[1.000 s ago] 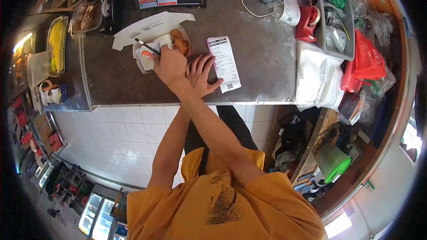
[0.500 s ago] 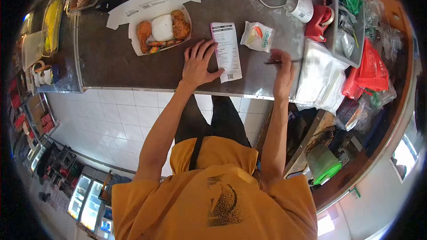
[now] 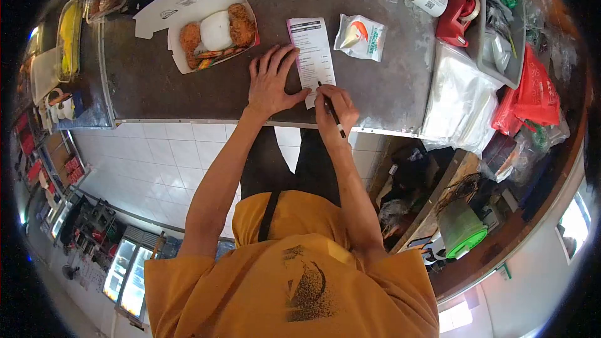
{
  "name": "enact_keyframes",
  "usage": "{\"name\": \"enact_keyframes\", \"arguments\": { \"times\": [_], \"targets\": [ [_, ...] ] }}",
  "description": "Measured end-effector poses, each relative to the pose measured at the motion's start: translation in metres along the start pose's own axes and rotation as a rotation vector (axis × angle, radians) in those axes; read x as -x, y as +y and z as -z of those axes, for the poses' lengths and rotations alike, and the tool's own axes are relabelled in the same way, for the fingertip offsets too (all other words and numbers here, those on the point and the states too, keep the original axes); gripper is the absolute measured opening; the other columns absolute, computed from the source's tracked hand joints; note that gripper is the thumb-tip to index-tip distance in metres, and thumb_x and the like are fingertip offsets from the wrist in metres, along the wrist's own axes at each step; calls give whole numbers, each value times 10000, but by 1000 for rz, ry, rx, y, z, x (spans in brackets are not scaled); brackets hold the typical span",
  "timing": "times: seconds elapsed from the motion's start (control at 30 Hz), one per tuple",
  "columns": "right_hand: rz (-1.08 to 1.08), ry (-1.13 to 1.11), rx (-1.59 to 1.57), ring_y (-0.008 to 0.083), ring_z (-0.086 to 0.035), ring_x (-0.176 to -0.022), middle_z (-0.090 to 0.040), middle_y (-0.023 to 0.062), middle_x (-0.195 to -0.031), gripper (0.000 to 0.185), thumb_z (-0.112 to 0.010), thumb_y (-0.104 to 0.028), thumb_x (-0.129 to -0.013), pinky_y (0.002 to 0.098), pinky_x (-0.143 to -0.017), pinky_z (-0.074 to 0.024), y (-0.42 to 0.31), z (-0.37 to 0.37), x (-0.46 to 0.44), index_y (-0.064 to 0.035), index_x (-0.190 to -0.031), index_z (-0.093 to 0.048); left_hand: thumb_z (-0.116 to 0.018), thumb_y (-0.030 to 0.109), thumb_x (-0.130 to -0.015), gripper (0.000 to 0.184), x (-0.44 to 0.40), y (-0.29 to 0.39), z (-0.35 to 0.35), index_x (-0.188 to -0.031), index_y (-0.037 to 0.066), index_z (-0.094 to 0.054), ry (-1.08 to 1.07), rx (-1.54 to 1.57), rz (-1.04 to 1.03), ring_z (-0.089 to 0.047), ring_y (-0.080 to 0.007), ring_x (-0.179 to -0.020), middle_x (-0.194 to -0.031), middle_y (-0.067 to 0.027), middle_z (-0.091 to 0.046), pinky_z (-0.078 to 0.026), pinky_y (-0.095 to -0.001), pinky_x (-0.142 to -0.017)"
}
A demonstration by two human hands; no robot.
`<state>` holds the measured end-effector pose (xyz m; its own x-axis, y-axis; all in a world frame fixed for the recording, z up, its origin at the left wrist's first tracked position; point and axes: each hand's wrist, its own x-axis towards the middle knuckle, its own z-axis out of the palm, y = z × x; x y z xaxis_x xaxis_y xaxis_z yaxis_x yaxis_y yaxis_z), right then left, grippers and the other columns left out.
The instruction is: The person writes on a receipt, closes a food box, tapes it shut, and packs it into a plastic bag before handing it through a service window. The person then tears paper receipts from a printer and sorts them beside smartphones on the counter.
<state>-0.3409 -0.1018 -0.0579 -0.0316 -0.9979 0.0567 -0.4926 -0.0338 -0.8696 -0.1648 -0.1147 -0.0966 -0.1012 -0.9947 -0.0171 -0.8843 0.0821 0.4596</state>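
A printed paper receipt (image 3: 311, 44) lies on the dark counter in front of me. My left hand (image 3: 272, 84) rests flat with its fingers spread, fingertips and thumb at the receipt's left edge. Between the fingers of my right hand (image 3: 336, 111) is a dark pen (image 3: 333, 112), its tip on the lower part of the receipt. Left of the receipt stands an open white takeaway box (image 3: 181, 50) with fried chicken (image 3: 241, 25), a white wrapped lump (image 3: 215, 30) and some sachets. To the right is a small white wrapped packet (image 3: 360, 37).
A red tape dispenser (image 3: 455, 20), a stack of clear plastic bags (image 3: 460, 94) and a grey bin (image 3: 514, 56) of bags sit at the right. Red plastic bags (image 3: 532, 94) hang beside it. Covered food trays (image 3: 70, 37) stand at the far left.
My right hand has moved left from beside the wrapped packet onto the receipt, bringing the pen tip down on it. My left hand stays at the receipt's edge. The view has shifted slightly.
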Motion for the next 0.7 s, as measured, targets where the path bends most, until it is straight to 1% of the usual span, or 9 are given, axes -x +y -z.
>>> {"name": "enact_keyframes", "arguments": {
  "times": [0.13, 0.17, 0.27, 0.33, 0.37, 0.4, 0.57, 0.67, 0.7],
  "targets": [
    [7, -57, -74, 301, -715, -899, -720, 158, -999, 181, -701, 60, -788, 370, -774, -569, -4, -14, 9, -15, -952, -689, -789, 567, -680, 960, 1, -1, 1, -1477, 167, -435, -31, -21, -3, -373, -328, -1371, -1513, -33, -410, -237, -583, -1126],
    [64, -66, -61, 288, -716, -899, -720, 155, -994, 173, -703, 53, -796, 369, -756, -570, -3, -13, 9, -22, -952, -695, -786, 572, -680, 960, 1, -2, 2, -1475, 163, -435, -37, -30, -3, -374, -331, -1371, -1513, -34, -410, -237, -584, -1126],
    [48, -19, 84, 286, -719, -877, -724, 150, -983, 168, -711, 43, -800, 366, -753, -570, 11, 1, 0, -27, -953, -707, -784, 582, -680, 956, 0, -2, -1, -1465, 159, -442, -21, -39, 4, -370, -337, -1375, -1515, -35, -407, -247, -590, -1122],
    [29, 4, 79, 270, -723, -855, -728, 147, -966, 163, -720, 32, -805, 363, -745, -572, 10, 6, -8, -30, -956, -718, -790, 585, -676, 947, 1, -3, 1, -1450, 156, -453, -7, -13, 8, -365, -320, -1384, -1507, -37, -410, -261, -591, -1113],
    [-95, -55, 33, 251, -724, -837, -729, 148, -951, 155, -729, 15, -810, 356, -739, -569, 7, 9, -9, -24, -959, -722, -791, 585, -675, 946, 1, -3, 2, -1448, 157, -454, -7, 1, 5, -364, -315, -1386, -1504, -37, -411, -264, -590, -1111],
    [-79, -26, -90, 226, -724, -816, -730, 151, -935, 149, -738, -5, -817, 347, -717, -564, 12, 5, -8, -15, -965, -725, -793, 585, -674, 946, 0, -4, 1, -1447, 157, -455, -8, 21, -1, -362, -310, -1389, -1502, -38, -412, -267, -589, -1110],
    [-185, -41, -28, 217, -710, -718, -731, 136, -847, 105, -757, -31, -809, 335, -687, -556, 3, 3, -11, -6, -907, -731, -799, 572, -666, 948, 2, -5, 3, -1448, 161, -456, -4, 46, 0, -363, -299, -1391, -1504, -33, -411, -273, -582, -1109],
    [-80, -3, 24, 136, -700, -697, -733, 97, -786, 77, -763, -28, -830, 284, -664, -554, 8, 2, -12, 10, -885, -725, -810, 557, -654, 960, 1, -5, 1, -1453, 162, -451, 8, 55, 1, -362, -304, -1393, -1509, -31, -409, -269, -587, -1113],
    [-65, -4, 41, 172, -700, -696, -730, 110, -801, 88, -766, -40, -820, 305, -664, -554, 8, 2, -12, 2, -884, -723, -810, 555, -655, 959, 1, -4, 2, -1453, 161, -453, 0, 55, 11, -363, -305, -1393, -1509, -32, -410, -268, -588, -1113]
  ]
}}
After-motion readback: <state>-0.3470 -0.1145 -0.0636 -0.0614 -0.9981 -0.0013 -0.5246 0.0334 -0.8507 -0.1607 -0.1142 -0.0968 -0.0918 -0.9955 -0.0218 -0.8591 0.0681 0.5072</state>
